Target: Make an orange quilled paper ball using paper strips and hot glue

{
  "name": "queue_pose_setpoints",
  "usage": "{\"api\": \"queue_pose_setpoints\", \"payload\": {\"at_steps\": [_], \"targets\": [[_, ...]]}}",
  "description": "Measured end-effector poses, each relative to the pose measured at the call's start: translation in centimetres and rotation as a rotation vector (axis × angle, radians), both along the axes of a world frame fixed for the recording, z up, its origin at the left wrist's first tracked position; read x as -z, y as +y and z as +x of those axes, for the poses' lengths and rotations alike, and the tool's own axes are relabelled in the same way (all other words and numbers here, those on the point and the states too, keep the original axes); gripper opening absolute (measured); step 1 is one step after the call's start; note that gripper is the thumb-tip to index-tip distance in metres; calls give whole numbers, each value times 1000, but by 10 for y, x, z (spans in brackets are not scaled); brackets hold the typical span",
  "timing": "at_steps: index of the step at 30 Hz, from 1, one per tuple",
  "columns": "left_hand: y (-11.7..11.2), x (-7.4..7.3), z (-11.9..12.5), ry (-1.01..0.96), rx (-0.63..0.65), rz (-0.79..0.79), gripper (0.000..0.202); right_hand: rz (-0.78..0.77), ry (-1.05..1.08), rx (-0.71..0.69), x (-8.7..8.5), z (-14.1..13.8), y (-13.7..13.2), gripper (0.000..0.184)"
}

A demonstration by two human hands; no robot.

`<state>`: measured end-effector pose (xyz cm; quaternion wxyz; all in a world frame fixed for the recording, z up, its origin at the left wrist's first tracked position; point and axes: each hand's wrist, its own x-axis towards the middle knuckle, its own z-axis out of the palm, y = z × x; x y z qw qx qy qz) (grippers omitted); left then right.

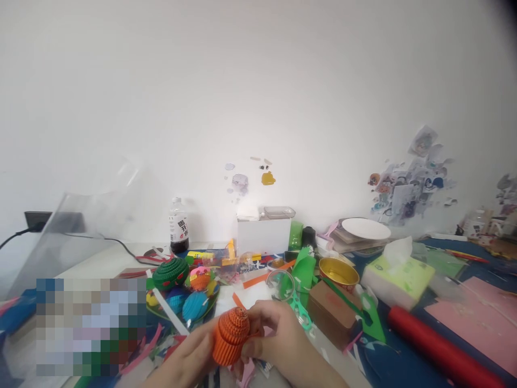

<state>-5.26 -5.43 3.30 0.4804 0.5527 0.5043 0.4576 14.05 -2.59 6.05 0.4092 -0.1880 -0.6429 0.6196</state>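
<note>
I note the orange paper cupcake low in the middle of the view, lifted clear of the counter and gripped between both hands. The left hand cups the fluted lower part from the side, fingers closed around it. The right hand pinches the ribbed dome with its fingertips. I judge this two-sided hold steadies a light, easily crushed piece so the top and base stay aligned. The piece looks wound from corrugated strip, with a flared pleated cup below and a stepped rounded cap above, all one orange. Just beyond it, similar coiled pieces are grouped together, a green one and a blue one, probably to keep them within reach. Further out stand a dark bottle, a white box, a gold bowl, a tissue pack and a red roll.
</note>
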Motion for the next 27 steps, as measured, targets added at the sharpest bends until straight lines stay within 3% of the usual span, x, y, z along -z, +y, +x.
{"api": "queue_pose_setpoints", "payload": {"at_steps": [2,4,7,10,15,18,22,27], "targets": [[5,0,1,-20,-66,29,50,-39,20,29,2,-2,1,40],[12,1,5,-76,-100,104,50,-18,-42,185,5,-4,3,38],[23,4,13,-154,-61,205,54,152,-274,524,9,-9,4,26],[31,9,17,-204,-20,196,57,321,-438,684,11,-11,5,21],[39,22,9,-313,57,126,62,433,-418,543,9,-5,10,20],[41,25,5,-319,75,109,65,462,-429,551,8,-1,12,21],[38,21,4,-283,66,130,57,528,-495,590,7,0,11,11],[32,11,3,-275,78,93,60,689,-488,474,1,2,9,5]]}}
